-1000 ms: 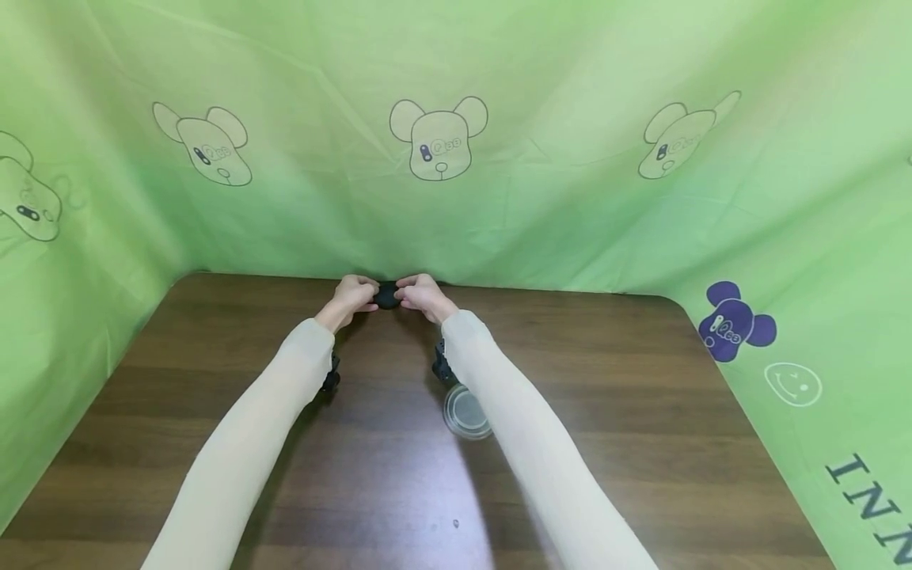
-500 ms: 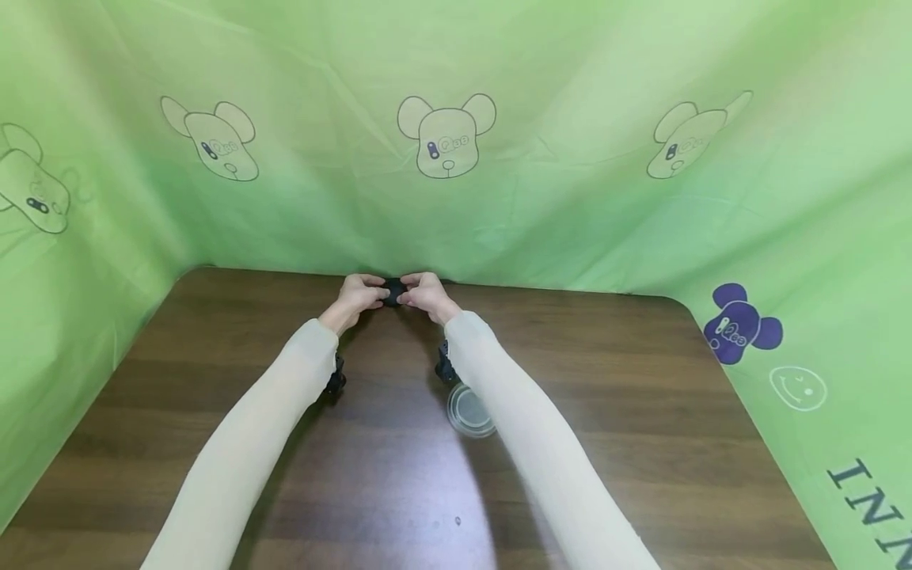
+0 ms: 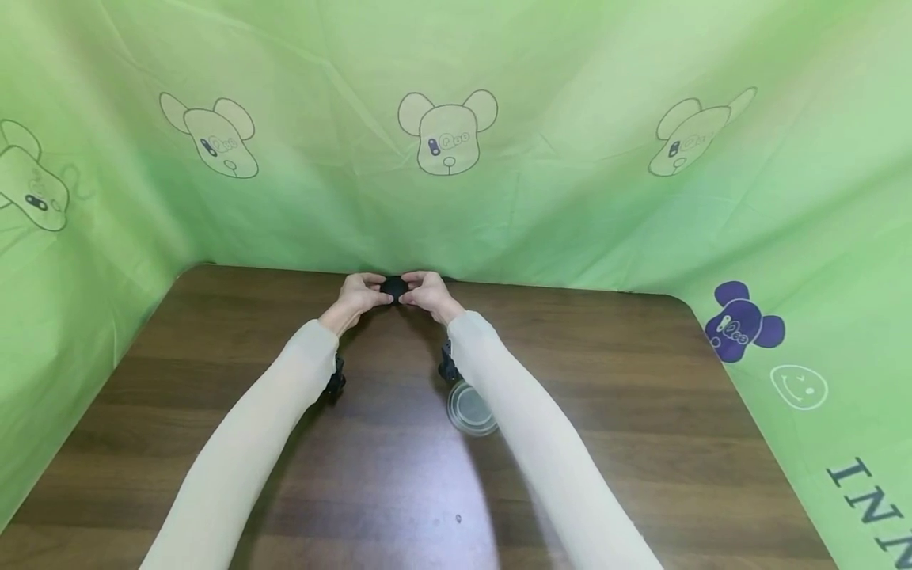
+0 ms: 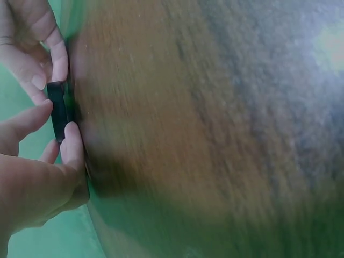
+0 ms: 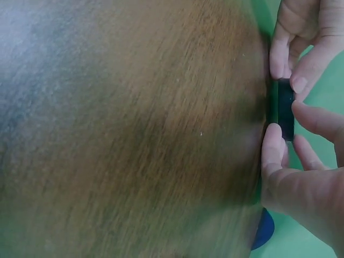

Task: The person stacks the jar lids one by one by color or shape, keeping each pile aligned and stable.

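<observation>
At the far table edge, both hands hold a small black, flat, round object (image 3: 394,290) from opposite sides. Its left side is pinched between thumb and fingers of my left hand (image 3: 358,294); my right hand (image 3: 426,293) pinches the right side the same way. Seen edge-on in the left wrist view, the black object (image 4: 58,112) is a thick disc close over the table edge. The right wrist view shows the fingertips of the left hand (image 5: 309,40) above and the right hand (image 5: 303,183) below, both on its rim. Fingers cover parts of the rim.
A clear round container or lid (image 3: 470,410) lies on the brown wooden table (image 3: 606,372), beside the right forearm, which partly covers it. A dark blue rounded shape (image 5: 263,231) shows past the table edge in the right wrist view. Green printed cloth (image 3: 442,222) hangs behind the table.
Both hands keep hold of the black object near the far edge. Its round face shows more between the fingers now than half a second ago. The camera view has shifted slightly.
</observation>
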`<state>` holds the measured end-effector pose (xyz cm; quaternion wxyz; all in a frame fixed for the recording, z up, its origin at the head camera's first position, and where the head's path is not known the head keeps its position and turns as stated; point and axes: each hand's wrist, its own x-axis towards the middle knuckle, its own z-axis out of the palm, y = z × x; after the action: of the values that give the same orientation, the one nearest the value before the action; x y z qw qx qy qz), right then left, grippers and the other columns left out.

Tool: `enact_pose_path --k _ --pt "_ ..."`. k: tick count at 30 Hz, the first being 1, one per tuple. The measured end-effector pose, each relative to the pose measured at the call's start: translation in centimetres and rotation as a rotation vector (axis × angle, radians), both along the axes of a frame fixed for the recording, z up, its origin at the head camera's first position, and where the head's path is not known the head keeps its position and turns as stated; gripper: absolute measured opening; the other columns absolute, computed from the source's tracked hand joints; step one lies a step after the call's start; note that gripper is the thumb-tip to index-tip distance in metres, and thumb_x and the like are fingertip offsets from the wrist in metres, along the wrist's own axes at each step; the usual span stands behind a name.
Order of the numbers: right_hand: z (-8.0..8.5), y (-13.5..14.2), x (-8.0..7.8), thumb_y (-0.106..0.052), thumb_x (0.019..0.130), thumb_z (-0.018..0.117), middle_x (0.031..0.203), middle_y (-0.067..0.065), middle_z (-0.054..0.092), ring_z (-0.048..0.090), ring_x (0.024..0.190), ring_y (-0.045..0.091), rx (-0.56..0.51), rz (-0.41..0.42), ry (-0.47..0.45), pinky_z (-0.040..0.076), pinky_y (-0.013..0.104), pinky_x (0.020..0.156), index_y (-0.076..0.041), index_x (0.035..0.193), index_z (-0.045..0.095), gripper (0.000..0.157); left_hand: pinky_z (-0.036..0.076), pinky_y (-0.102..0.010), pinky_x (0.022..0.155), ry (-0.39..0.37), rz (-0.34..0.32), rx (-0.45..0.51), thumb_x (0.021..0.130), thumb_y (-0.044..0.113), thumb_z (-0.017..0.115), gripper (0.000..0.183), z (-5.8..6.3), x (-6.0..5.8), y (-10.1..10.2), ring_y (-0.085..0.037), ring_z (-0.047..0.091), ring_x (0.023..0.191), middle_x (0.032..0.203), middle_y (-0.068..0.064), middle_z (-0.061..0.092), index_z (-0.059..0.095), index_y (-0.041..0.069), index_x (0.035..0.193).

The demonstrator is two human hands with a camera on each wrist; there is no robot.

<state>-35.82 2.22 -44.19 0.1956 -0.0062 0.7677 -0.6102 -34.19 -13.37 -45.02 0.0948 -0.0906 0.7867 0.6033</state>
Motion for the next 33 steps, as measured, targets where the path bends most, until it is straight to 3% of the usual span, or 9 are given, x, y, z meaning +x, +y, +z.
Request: enact_pose_path --k 5,11,33 --pt "-0.2 0.0 0.1 0.016 0.084 0.062 0.124 0.022 0.052 0.054 0.11 0.027 0.0 -0.008 0.02 0.052 0.029 0.086 0.004 0.13 0.055 0.048 0.049 -0.03 0.089 0.012 0.022 -0.024 0.078 -0.003 0.075 0.048 -0.6 -0.3 0.0 -0.027 0.055 0.109 0.118 -0.019 0.059 0.06 -0.002 0.124" --pt "-0.1 0.1 0.2 0.016 0.084 0.062 0.123 0.023 0.053 0.055 0.11 0.028 -0.017 -0.011 0.012 0.053 0.029 0.085 0.004 0.131 0.054 0.048 0.045 -0.033 0.096 0.0 0.016 -0.013 0.081 -0.003 0.073 0.05 -0.2 0.2 0.1 -0.029 0.052 0.117 0.125 -0.021 0.056 0.058 -0.002 0.128" --pt "0.8 0.8 0.8 0.018 0.083 0.061 0.117 0.024 0.054 0.055 0.102 0.026 -0.007 -0.015 0.07 0.052 0.03 0.086 0.008 0.128 0.054 0.047 0.048 -0.033 0.094 0.074 0.02 0.028 0.081 -0.004 0.073 0.046 0.3 0.9 0.6 -0.029 0.054 0.113 0.121 -0.02 0.058 0.06 -0.003 0.126"
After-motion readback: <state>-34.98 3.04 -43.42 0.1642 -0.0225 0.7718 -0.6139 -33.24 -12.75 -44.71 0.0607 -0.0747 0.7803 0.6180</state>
